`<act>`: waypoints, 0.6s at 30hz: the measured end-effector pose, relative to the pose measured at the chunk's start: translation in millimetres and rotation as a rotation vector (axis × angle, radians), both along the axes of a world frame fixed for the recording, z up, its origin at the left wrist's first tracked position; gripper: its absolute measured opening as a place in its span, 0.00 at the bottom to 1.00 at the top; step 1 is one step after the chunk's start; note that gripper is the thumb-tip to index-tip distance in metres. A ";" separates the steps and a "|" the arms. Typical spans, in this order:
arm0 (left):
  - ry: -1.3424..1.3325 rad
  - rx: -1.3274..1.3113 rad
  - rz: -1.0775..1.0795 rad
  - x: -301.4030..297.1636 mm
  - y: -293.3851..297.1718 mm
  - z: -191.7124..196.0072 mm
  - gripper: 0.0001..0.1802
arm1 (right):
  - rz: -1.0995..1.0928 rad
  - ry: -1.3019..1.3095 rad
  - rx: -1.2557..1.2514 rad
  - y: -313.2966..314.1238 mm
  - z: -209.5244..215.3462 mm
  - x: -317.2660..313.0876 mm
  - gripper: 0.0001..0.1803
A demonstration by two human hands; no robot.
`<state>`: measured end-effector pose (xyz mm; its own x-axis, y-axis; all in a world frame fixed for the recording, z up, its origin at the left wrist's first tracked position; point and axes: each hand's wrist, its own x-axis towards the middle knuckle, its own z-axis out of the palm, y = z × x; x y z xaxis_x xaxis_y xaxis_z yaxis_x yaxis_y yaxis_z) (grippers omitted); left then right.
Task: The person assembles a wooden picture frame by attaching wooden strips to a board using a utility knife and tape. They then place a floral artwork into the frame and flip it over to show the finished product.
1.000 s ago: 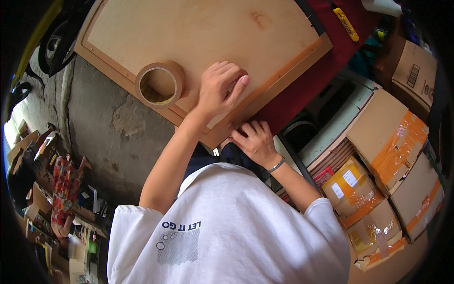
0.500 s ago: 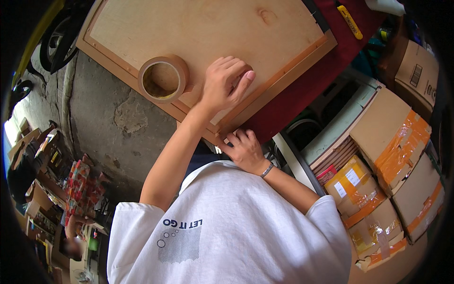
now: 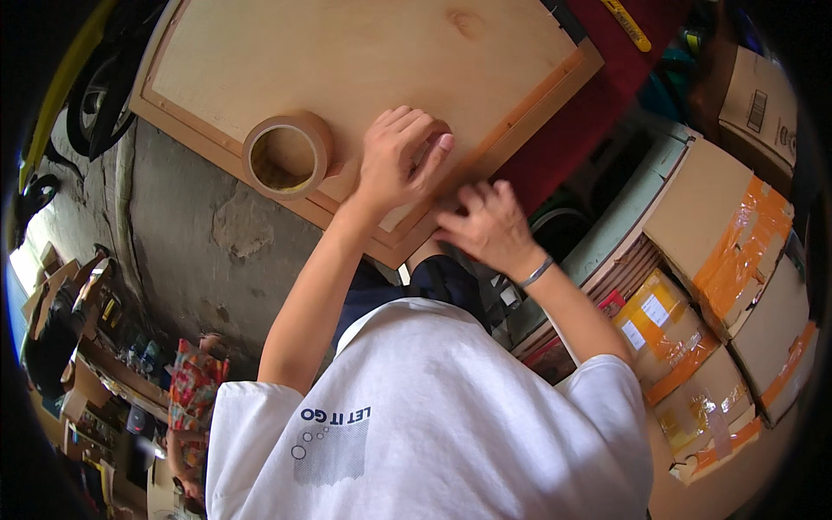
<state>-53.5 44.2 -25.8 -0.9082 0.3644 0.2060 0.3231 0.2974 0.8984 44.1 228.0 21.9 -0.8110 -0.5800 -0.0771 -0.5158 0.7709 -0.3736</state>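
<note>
while a tape roll [image 3: 321, 139] sits left, boxes [image 3: 706, 204] right, the left hand [image 3: 399, 158] and right hand [image 3: 491, 227] are loosely unclenched.

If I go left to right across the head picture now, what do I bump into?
Wheel → tape roll → left hand → right hand → yellow cutter → top-right box.

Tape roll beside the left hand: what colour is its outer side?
The tape roll is brown outside, best seen in the head view.
</note>
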 end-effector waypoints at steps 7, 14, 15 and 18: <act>-0.001 -0.068 -0.033 -1.4 -1.9 6.8 0.04 | 0.048 0.103 0.146 83.2 1.7 -75.2 0.26; 0.044 -0.105 -0.045 -1.0 1.3 3.4 0.06 | 0.028 0.242 0.174 161.4 -5.7 -137.4 0.29; 0.056 -0.138 -0.059 -0.2 -0.5 5.5 0.08 | 0.023 0.270 0.182 171.9 -10.3 -144.2 0.29; 0.087 -0.200 -0.067 0.0 0.9 8.4 0.12 | 0.011 0.294 0.269 198.6 -13.2 -160.7 0.31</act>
